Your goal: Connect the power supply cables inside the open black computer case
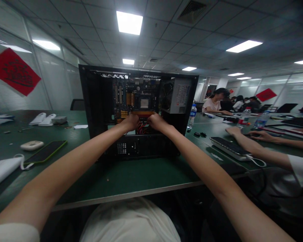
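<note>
A black computer case (154,148) stands open in front of me on the green table. Inside it is a motherboard (121,92) with a square silver processor (144,103). My left hand (131,123) reaches in at the left end of the orange memory slots (142,114), its fingers curled closed. At the right end of the same slots my right hand (157,121) is closed too. What the fingertips grip is hidden or too small to make out. Below and between both hands runs a bundle of coloured cables (142,129). A power supply (179,95) fills the upper right of the case.
On the left lie a phone with a green edge (46,151), a white rounded case (32,145) and a white power bank (5,171). To the right are a water bottle (192,116), another phone (228,148) and a neighbouring person's arm (257,149).
</note>
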`<action>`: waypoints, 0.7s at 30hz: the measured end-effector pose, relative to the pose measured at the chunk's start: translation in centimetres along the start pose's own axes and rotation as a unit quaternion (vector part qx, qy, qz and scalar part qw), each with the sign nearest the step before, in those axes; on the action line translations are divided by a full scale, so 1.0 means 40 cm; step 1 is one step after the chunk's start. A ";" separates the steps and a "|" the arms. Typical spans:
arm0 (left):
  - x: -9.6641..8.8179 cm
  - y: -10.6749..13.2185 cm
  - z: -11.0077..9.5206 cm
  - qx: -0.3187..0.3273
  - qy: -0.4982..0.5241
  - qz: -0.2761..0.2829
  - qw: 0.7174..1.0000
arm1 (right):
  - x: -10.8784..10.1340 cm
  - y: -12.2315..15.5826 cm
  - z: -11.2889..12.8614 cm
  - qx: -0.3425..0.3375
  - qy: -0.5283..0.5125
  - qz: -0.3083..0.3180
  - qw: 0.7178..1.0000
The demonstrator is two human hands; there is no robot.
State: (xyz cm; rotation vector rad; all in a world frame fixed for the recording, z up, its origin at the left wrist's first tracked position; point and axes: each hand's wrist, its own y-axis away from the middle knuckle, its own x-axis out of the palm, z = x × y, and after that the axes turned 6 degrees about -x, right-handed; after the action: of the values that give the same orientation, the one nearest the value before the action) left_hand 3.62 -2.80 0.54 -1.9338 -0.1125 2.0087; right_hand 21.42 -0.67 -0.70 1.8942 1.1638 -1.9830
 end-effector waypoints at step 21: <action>0.021 -0.019 0.012 -0.001 0.010 -0.009 1.000 | 0.010 -0.011 0.004 0.021 0.002 -0.012 1.000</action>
State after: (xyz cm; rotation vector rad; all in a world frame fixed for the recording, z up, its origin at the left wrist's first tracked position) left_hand 3.28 -1.75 -0.01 -1.9458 -0.1261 1.9786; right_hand 20.94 -0.31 -0.90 1.9131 1.1600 -2.0344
